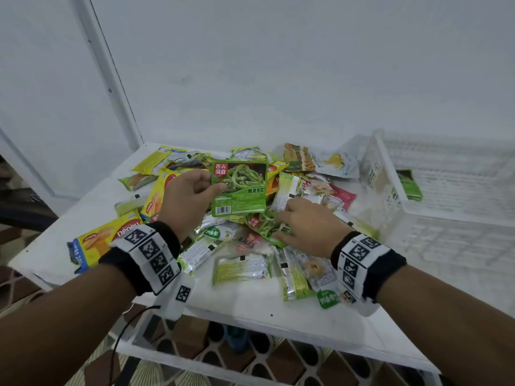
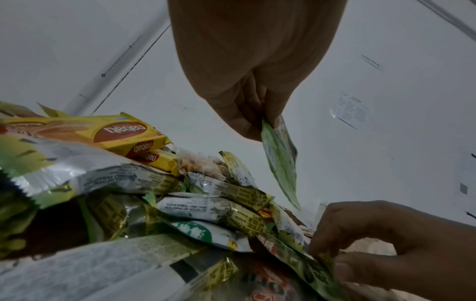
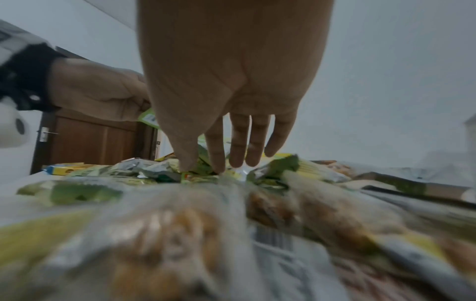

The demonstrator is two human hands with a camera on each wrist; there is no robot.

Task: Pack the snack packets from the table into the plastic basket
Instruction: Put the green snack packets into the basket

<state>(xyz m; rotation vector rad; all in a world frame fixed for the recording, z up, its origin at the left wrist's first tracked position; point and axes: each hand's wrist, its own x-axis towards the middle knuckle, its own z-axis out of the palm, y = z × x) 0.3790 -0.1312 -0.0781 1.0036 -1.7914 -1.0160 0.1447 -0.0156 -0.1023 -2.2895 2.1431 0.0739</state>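
"nabati" on yellow wafer pkts (image 2: 123, 132); green pkt (image 1: 238, 188) prob. "脆爽贡菜".

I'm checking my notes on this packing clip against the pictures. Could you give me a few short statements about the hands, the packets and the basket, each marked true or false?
1. The left hand holds a green packet lifted above the pile. True.
2. The right hand is inside the plastic basket. False: it reaches onto the pile, its fingers on another green packet.
3. The plastic basket stands at the right end of the table. True.
4. The plastic basket holds nothing. False: a green packet in the basket shows.
5. Yellow wafer packets lie at the left. True.
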